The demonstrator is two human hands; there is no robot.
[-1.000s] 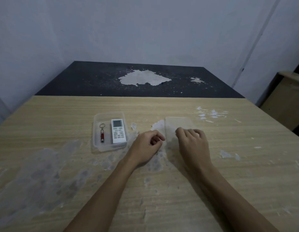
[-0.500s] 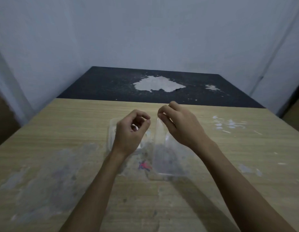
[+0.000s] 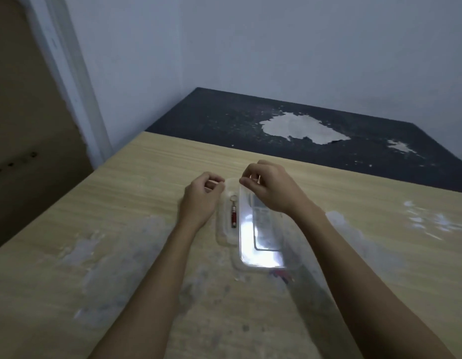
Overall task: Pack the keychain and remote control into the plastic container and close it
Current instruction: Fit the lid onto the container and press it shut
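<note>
The clear plastic container [image 3: 222, 230] lies on the wooden table [image 3: 121, 229]. In its left half lies the red keychain [image 3: 233, 215] with its metal ring. The white remote control [image 3: 261, 216] shows faintly through the clear lid [image 3: 246, 244]. My right hand [image 3: 271, 187] pinches the lid's far edge. The lid hangs tilted over the container's right half, its near end past the container's near rim. My left hand [image 3: 200, 200] is curled at the container's far left corner; I cannot tell whether it grips the rim.
The table's surface has pale worn patches [image 3: 100, 255]. A dark tabletop [image 3: 289, 125] with a white peeled patch adjoins its far edge. A wall corner and a brown door [image 3: 25, 125] stand to the left.
My right hand lifted the lid off the table and carried it left over the container. My left hand rose and moved to the container's far left corner. My view turned left.
</note>
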